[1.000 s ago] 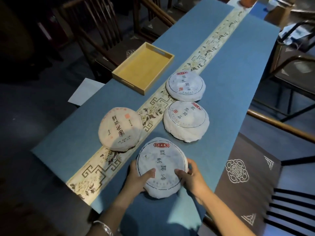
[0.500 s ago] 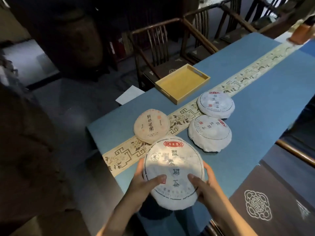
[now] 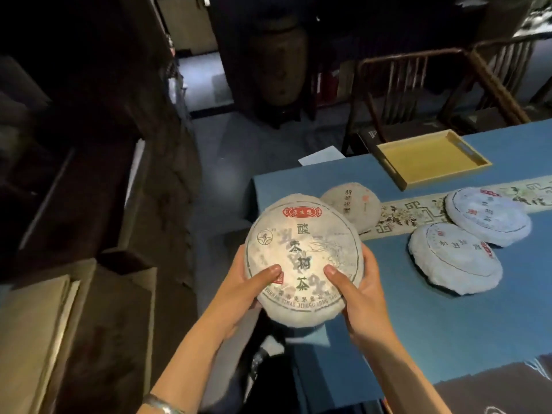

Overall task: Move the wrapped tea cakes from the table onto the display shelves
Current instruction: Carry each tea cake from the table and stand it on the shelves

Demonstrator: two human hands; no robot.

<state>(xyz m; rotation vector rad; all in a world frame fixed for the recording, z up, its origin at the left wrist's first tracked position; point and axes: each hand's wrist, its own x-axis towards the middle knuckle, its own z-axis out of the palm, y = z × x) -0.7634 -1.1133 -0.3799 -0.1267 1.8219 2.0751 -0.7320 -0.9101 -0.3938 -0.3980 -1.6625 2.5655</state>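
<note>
Dim wooden furniture fills the room around me: a dark shelf unit [image 3: 89, 180] runs down my left side, a large dark jar [image 3: 279, 64] stands at the back, and a wooden chair [image 3: 418, 94] sits behind the far edge of the table [image 3: 448, 324]. Blue cloth covers that table, with a patterned runner [image 3: 418, 213] laid along it.

I have the held tea cake [image 3: 301, 258] up off the table, in front of its near-left corner and tilted so its printed face looks at me. A red label sits at the top of the paper wrapper and dark characters run down its middle. My left hand [image 3: 248, 288] grips the lower left rim, thumb pressed flat on the face and fingers curled behind. My right hand [image 3: 358, 291] grips the lower right rim in the same way, thumb on the face. A silver bracelet [image 3: 162, 406] shows on my left wrist.

Three more cakes lie flat on the table. One beige-wrapped tea cake [image 3: 354, 207] rests on the runner just behind the one I hold, partly hidden by it. Two white-wrapped ones lie to the right: the nearer white tea cake [image 3: 454, 258] on the blue cloth and the farther white tea cake [image 3: 490, 216] just behind it, overlapping the runner. Whether those two touch, I cannot tell.

Beyond them a yellow wooden tray [image 3: 430, 158] sits near the table's far edge. Pale paper [image 3: 321, 155] lies on the floor beside the table's corner.
</note>
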